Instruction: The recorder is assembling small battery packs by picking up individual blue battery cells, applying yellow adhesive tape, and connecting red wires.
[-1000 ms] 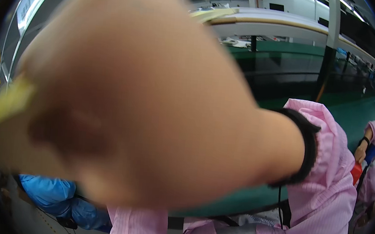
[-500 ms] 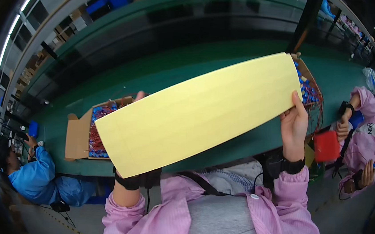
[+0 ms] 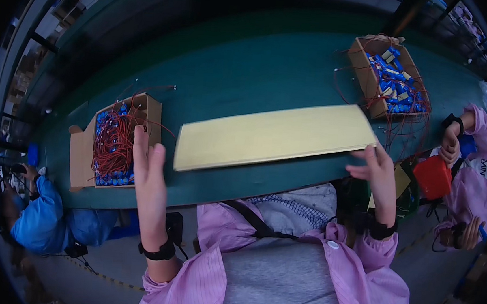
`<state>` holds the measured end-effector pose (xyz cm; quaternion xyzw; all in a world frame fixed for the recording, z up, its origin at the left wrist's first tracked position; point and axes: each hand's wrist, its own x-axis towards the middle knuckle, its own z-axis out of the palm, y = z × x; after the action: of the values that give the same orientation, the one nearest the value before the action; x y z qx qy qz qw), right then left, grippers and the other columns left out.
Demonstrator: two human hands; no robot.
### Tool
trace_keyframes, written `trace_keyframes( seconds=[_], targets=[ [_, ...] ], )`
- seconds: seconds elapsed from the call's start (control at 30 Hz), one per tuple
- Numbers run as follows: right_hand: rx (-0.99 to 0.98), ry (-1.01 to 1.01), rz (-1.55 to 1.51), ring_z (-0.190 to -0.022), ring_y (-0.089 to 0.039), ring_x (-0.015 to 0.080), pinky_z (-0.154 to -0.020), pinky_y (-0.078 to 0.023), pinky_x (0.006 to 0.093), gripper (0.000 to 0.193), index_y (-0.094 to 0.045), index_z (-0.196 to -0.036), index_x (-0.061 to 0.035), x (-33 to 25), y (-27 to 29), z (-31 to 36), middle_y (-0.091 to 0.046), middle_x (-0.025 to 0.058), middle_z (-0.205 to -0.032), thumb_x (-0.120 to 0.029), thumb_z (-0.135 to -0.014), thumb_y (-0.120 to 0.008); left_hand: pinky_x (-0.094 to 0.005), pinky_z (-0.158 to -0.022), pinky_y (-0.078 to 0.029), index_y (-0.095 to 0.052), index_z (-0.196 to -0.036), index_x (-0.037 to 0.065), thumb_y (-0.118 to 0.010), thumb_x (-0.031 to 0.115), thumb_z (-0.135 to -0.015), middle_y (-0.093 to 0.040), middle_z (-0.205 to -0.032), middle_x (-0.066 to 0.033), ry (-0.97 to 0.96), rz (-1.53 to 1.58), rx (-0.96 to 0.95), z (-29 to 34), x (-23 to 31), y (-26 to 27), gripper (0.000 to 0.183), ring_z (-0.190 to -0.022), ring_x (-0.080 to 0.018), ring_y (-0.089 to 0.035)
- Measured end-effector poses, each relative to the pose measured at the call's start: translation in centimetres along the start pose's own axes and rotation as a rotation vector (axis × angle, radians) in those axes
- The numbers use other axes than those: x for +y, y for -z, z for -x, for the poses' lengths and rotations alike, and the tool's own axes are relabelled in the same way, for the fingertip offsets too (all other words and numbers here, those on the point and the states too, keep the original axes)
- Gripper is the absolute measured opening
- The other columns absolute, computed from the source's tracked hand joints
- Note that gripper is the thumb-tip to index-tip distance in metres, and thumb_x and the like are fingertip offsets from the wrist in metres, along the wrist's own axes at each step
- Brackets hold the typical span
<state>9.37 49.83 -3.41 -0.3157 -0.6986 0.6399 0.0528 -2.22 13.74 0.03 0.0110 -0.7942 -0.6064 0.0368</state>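
the yellow board (image 3: 273,138) lies on or just above the green table (image 3: 251,60), between two cardboard boxes. its long axis runs left to right, the left end nearer the person and the right end swung toward the far side.

at far left, a worker in blue (image 3: 43,221) is dim and partly lost at the dark rim. the left box (image 3: 152,118), flap out to the left, holds blue pieces under a tangle of red wires (image 3: 117,147); the left hand (image 3: 150,170) covers part of its right side. that hand is open, fingers up, holding nothing, just beside the board's left end. the board hides the table beneath it, so whether it lies fully flat i cannot tell. the right hand (image 3: 376,174) is loosely spread at the near right corner, not closed round it; whether a fingertip touches i cannot tell. beyond it stands the right box (image 3: 366,76).

half a second ago the board was tilted more steeply and held at its right end by the right hand; it also covered more of both boxes, which now show much more fully.
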Motion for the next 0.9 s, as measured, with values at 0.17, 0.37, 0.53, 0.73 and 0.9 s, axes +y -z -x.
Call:
trace_keyframes(
  seconds=[0.17, 0.37, 0.53, 0.73, 0.9],
  targets=[
    [0.255, -0.009, 0.637, -0.056, -0.058, 0.0146, -0.053, -0.045, 0.0275, 0.06, -0.047, -0.134, 0.0044, 0.4, 0.1, 1.4, -0.06, 0.0088, -0.077, -0.036, -0.092, -0.062, -0.035, -0.113, -0.023, -0.029, -0.146, -0.003, -0.053, 0.023, -0.098, -0.033, -0.15, -0.0198, 0.047, -0.513, -0.298, 1.1, -3.3, 1.2, 0.059, -0.139, -0.0274, -0.031],
    [0.359, 0.432, 0.943, -0.089, -0.058, 0.0238, -0.072, -0.048, 0.0353, 0.049, -0.055, -0.125, 0.0013, 2.7, -0.4, -1.0, -0.057, 0.0135, -0.103, -0.03, -0.089, -0.065, -0.0376, -0.108, -0.031, -0.032, -0.143, -0.005, -0.056, 0.024, -0.096, -0.045, -0.138, -0.0259, 0.014, -0.616, -0.368, 2.0, -4.0, 0.1, 0.06, -0.13, -0.035, -0.043],
    [0.274, 0.309, 0.939, -0.081, -0.057, 0.0268, -0.071, -0.047, 0.0378, 0.043, -0.059, -0.117, 0.0019, 1.2, -2.0, -1.2, -0.055, 0.0141, -0.093, -0.027, -0.087, -0.066, -0.0382, -0.105, -0.034, -0.032, -0.143, -0.005, -0.056, 0.023, -0.096, -0.048, -0.135, -0.0252, 0.019, -0.581, -0.367, 1.4, -3.7, -0.6, 0.06, -0.124, -0.034, -0.046],
    [0.266, 0.157, 0.878, -0.069, -0.058, 0.0252, -0.066, -0.047, 0.0368, 0.033, -0.062, -0.105, 0.0011, 0.9, -1.6, -0.7, -0.057, 0.0127, -0.081, -0.026, -0.087, -0.068, -0.0385, -0.103, -0.036, -0.032, -0.143, -0.004, -0.058, 0.021, -0.094, -0.05, -0.132, -0.0243, 0.015, -0.581, -0.328, 0.1, -4.2, -1.2, 0.06, -0.121, -0.0317, -0.047],
    [0.269, 0.21, 0.797, -0.068, -0.061, 0.0227, -0.062, -0.047, 0.0343, 0.023, -0.063, -0.095, 0.0008, 1.3, -1.1, 0.5, -0.062, 0.0131, -0.072, -0.021, -0.088, -0.066, -0.0373, -0.104, -0.036, -0.034, -0.142, -0.003, -0.06, 0.018, -0.093, -0.051, -0.131, -0.024, -0.084, -0.563, -0.31, -2.2, -5.3, -2.1, 0.06, -0.123, -0.0322, -0.048]
  ],
)
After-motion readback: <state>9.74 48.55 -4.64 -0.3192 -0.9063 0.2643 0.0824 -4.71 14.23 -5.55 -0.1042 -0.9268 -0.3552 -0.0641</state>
